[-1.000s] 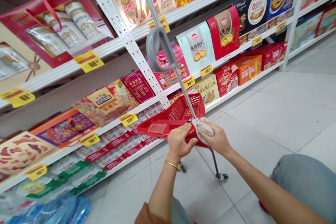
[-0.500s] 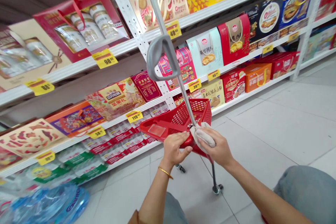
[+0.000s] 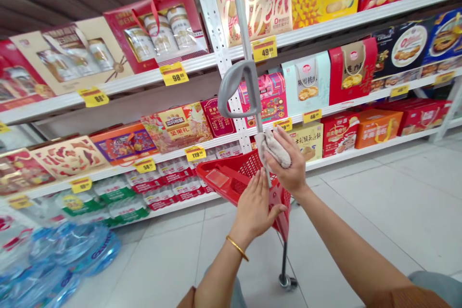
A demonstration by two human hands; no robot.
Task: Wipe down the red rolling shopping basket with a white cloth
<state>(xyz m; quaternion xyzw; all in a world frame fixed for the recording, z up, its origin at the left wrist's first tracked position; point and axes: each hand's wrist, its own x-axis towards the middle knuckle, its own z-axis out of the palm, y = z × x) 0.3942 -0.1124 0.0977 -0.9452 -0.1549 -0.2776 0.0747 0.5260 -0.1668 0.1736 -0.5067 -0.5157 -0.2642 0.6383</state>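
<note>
A light grey cloth (image 3: 277,150) is in my right hand (image 3: 291,168), pressed against the metal pole (image 3: 242,14) of a red basket cart (image 3: 225,180). The pole rises from the cart and carries a grey loop-shaped handle (image 3: 259,89) above the cloth. My left hand (image 3: 254,209), with a gold bangle at the wrist, lies with its fingers stretched along the cart's near edge at the foot of the pole. Its palm and whatever lies under it are hidden. One caster (image 3: 288,282) shows below the cart on the floor.
Shelves (image 3: 202,65) with boxed goods and yellow price tags run behind the cart. Packs of bottled water (image 3: 124,202) fill the bottom shelf at left. Large blue-wrapped bottles (image 3: 84,248) stand on the tiled floor (image 3: 169,255) at lower left. My knees show at the bottom.
My right hand has moved up the pole with the cloth. My left hand has shifted right, its fingers now pointing up beside the pole. The view has turned, and the cart appears tilted differently.
</note>
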